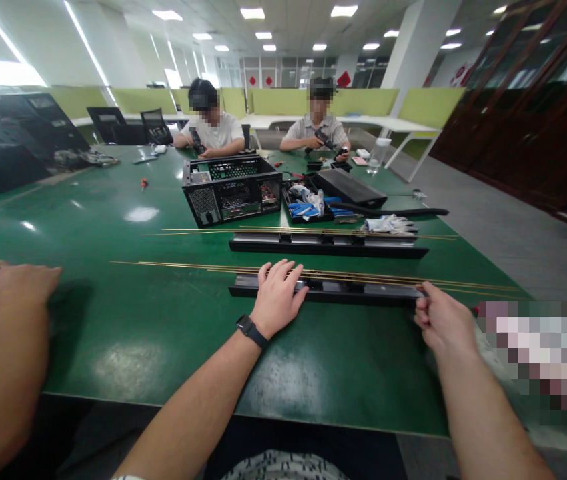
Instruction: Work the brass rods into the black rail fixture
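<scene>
Bright room — glare on tabletop (163, 333)

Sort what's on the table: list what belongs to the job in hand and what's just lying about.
Likely the job:
near black rail, left hand over it, right hand at its end
thin golden rods along it
probably the similar far rail

Apparently just lying about:
open computer case
white gloves
clear bottle
</scene>
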Motion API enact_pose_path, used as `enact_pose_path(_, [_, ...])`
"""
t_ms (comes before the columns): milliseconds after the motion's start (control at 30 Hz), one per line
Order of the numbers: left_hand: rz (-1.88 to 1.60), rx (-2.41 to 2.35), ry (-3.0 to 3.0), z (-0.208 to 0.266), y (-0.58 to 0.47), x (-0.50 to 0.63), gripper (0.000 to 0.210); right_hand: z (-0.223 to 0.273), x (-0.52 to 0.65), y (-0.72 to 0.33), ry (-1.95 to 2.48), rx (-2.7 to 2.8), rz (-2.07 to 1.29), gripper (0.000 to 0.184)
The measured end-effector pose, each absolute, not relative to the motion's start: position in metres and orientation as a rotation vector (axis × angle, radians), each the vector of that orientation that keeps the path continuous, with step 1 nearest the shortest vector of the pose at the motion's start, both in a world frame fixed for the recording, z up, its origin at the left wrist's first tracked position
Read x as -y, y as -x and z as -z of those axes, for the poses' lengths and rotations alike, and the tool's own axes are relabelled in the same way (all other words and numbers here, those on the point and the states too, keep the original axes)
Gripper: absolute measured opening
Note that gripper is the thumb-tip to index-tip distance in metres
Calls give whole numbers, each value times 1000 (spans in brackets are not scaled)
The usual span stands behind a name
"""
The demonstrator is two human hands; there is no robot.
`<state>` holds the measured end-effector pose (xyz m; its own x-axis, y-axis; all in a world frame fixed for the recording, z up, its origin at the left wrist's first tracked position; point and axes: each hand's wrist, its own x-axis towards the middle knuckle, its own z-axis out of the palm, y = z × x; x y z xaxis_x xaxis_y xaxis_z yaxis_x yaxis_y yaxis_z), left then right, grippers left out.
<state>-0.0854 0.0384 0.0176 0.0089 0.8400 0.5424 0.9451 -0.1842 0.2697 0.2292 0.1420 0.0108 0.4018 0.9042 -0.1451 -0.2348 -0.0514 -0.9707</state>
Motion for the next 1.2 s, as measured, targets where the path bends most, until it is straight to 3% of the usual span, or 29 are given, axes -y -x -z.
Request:
enact_pose_path(267, [905, 1878, 2111, -17, 85, -38, 41, -13, -146, -237, 1316, 567, -968, 11])
enact_pose_path(500, [894, 1875, 2099, -16, 85, -38, 41, -8, -147, -235, 1312, 640, -1017, 22])
enact_pose_path(967, [906, 1877, 2103, -17, 85, -38, 41, -11, -148, -239, 1312, 565, -962, 6])
enact_pose_path(1200, [910, 1877, 2107, -18, 85, -38, 41, -14, -144, -232, 1319, 628, -1011, 12])
